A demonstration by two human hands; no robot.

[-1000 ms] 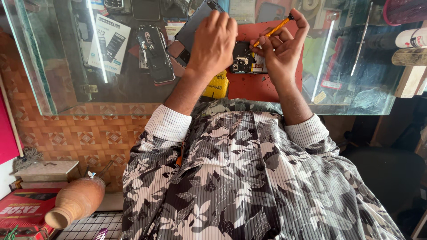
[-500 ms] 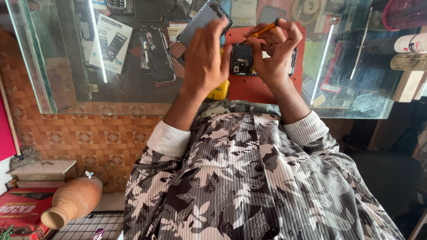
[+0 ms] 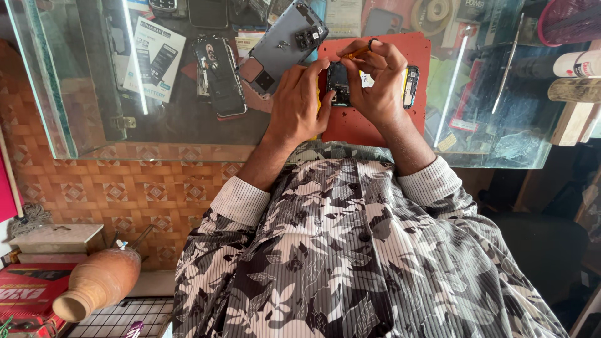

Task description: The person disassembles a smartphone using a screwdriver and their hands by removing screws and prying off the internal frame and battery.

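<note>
Clay pot: A brown clay pot (image 3: 94, 285) with a rough, matte skin lies tilted at the near left, beside a red box (image 3: 28, 294) and a wire grid.
Shirt: The person wears a soft shirt (image 3: 350, 263) with grey leaf print and thin stripes; the cuffs are ribbed white.
Counter front: A wall of orange patterned tiles (image 3: 125, 188) stands below the glass counter (image 3: 94, 125), whose top is smooth and reflective.
Left hand: The left hand (image 3: 300, 103) rests on the near left edge of the red mat (image 3: 375, 122), fingers curled and pressed together, the thumb touching the left end of the opened phone.
Opened phone: The opened phone (image 3: 341, 81) is a dark, flat rectangle with bare inner parts showing. It lies on the mat between the two hands, mostly hidden under the right fingers.
Right hand: The right hand (image 3: 379, 81) covers the middle of the phone. Its thumb and forefinger pinch a thin orange tool (image 3: 354, 53); a dark ring sits on one finger.
Back cover: A grey, smooth back cover (image 3: 285, 44) with a camera cutout lies tilted, far left of the hands.
Other phone: Another opened phone (image 3: 219, 75), black and glossy, lies further to the left, near a white printed packet (image 3: 153, 56).
</note>
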